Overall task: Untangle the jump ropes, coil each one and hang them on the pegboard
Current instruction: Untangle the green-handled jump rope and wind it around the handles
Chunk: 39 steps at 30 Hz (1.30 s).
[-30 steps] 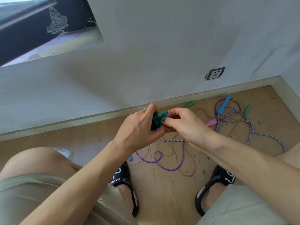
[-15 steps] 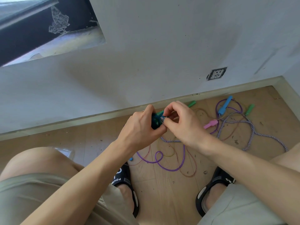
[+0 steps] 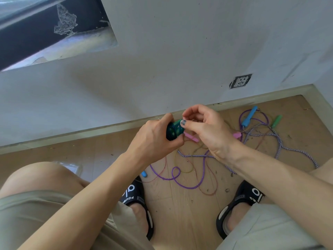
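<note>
L hand (image 3: 155,141) grips the teal coil (image 3: 173,131), fingers curled round it, coil held upright just L of the R hand (image 3: 207,129). R fingers (image 3: 187,124) pinch the coil's green handle end (image 3: 178,122), which points R toward them, so R hand is nearer for the tuck. Rest of ropes lie on the floor (image 3: 189,204) below & to the R: purple rope (image 3: 180,179), striped rope (image 3: 279,141), blue handle (image 3: 249,116). No containers seen; pegboard not in view.
</note>
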{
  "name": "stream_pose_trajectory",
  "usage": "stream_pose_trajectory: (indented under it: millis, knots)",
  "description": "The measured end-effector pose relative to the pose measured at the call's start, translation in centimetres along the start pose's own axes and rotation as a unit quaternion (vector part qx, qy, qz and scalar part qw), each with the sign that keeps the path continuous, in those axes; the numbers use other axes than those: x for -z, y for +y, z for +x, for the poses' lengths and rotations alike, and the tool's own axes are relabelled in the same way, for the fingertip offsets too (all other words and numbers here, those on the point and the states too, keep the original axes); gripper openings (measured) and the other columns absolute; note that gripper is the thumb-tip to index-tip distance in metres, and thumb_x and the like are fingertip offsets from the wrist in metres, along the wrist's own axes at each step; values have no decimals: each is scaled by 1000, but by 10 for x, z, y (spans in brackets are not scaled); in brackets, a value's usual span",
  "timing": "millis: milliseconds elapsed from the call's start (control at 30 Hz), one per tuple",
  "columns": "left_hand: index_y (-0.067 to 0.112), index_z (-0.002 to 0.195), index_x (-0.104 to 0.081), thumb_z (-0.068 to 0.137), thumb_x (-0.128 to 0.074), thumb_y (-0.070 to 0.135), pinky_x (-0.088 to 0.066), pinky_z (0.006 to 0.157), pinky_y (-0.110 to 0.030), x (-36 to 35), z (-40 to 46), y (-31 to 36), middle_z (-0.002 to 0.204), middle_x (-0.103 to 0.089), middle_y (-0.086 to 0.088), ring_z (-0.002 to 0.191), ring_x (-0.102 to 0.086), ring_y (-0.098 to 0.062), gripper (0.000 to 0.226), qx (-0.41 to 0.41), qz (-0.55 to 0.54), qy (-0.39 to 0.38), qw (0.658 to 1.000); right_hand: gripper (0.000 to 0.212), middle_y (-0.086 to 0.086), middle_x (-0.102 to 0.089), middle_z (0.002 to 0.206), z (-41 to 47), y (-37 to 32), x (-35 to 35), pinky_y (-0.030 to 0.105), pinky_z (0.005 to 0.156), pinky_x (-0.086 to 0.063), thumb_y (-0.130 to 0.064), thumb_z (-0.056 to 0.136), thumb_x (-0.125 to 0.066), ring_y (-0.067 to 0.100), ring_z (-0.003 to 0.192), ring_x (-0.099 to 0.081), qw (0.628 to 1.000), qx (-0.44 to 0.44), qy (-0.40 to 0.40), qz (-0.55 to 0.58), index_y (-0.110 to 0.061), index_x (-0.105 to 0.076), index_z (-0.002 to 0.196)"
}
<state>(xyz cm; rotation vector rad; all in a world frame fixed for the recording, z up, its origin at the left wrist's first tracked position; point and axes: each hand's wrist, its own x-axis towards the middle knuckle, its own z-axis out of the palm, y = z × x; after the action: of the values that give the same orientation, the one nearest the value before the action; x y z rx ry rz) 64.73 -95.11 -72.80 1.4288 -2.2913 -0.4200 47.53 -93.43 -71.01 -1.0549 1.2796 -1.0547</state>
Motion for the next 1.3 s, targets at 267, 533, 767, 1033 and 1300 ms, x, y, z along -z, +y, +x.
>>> stream_pose_trajectory:
  millis: [267, 533, 767, 1033, 1300]
  knots:
    - [31, 103, -58, 76, -66, 48, -57, 66, -37, -14, -3, -4, 77, -61, 8, 69, -61, -16, 33, 65, 63, -181, 979, 15, 5, -67, 85, -4, -12, -7, 19, 62, -48, 1, 91, -64, 5, 70, -62, 995, -11, -96, -19, -14, -66, 92]
    - [34, 77, -50, 77, -55, 72, -51, 57, -31, -28, -6, -4, 63, -54, 8, 60, -56, -12, 38, 68, 63, -191, 977, 15, 6, -62, 79, 6, -21, 1, 26, 64, -49, -1, 89, -59, 19, 69, -52, 986, -72, -139, -63, -13, -65, 95]
    - [28, 76, -51, 83, -34, 69, -42, 48, -30, -22, -10, -19, 58, -52, 5, 53, -53, -22, 45, 51, 93, -118, 987, 16, -7, -67, 71, 3, -7, 5, 33, 72, -46, -38, 98, -53, 11, 69, -56, 918, -19, -188, -347, -22, -56, 101]
    - [26, 80, -52, 77, -47, 63, -52, 50, -37, -28, -13, -12, 57, -52, 4, 49, -50, -22, 38, 38, 70, -111, 991, 8, 2, -56, 58, 16, -4, -6, 21, 51, -42, -7, 94, -57, 21, 66, -59, 996, -64, -46, -34, -14, -55, 93]
    - [23, 75, -52, 84, -55, 49, -46, 48, -32, -24, -12, 5, 54, -52, 0, 45, -45, -15, 28, 58, -47, -138, 988, 9, -9, -43, 52, 27, -24, -10, 33, 63, -40, -7, 93, -56, 9, 48, -38, 998, -46, -45, -11, -13, -51, 95]
